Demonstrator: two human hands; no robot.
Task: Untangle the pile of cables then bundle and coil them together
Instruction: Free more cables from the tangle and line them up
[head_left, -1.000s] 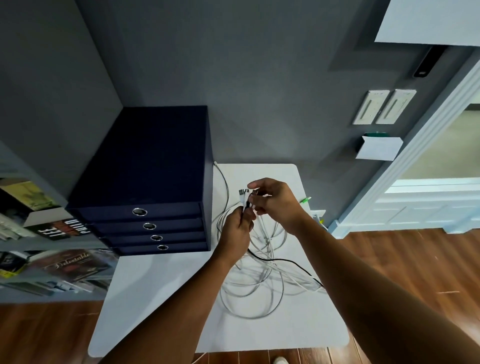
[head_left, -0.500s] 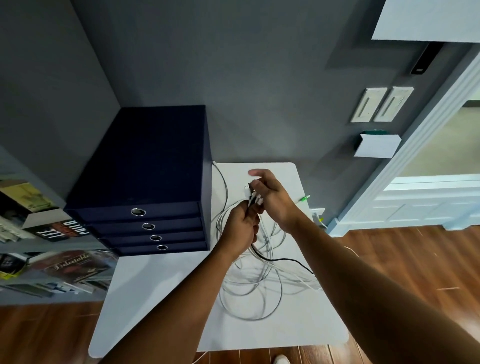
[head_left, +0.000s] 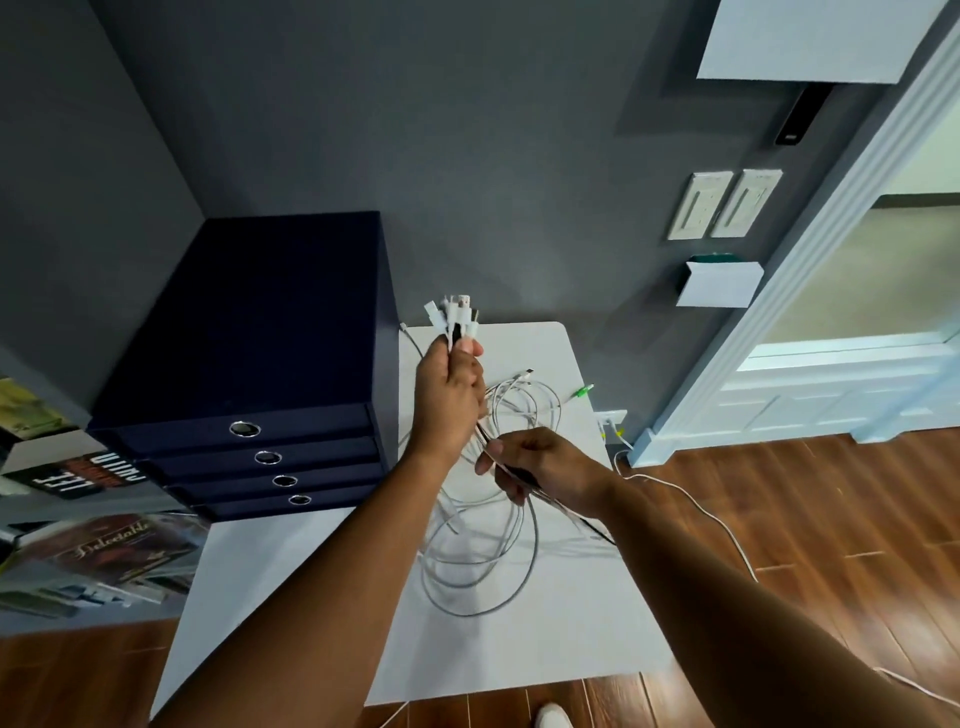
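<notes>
My left hand (head_left: 449, 397) is raised above the white table (head_left: 561, 639) and grips a bunch of cable ends; several white plugs and one black one (head_left: 456, 313) stick up out of the fist. From that fist the cables run down to my right hand (head_left: 540, 467), whose fingers curl round the gathered white and black strands. Below both hands the rest of the cables (head_left: 478, 561) lie in loose overlapping white loops on the table. One white cable end (head_left: 524, 372) lies free behind the loops.
A dark blue drawer box (head_left: 249, 364) with four ring pulls stands on the table's left side against the grey wall. Books lie on a shelf (head_left: 78, 551) at the left. A white cord (head_left: 696, 509) trails over the wooden floor to a wall socket (head_left: 613, 418).
My left hand has lifted the bunched plug ends up and back. My right hand has left the plugs and slid down the strands toward me, pulling them taut between the hands.
</notes>
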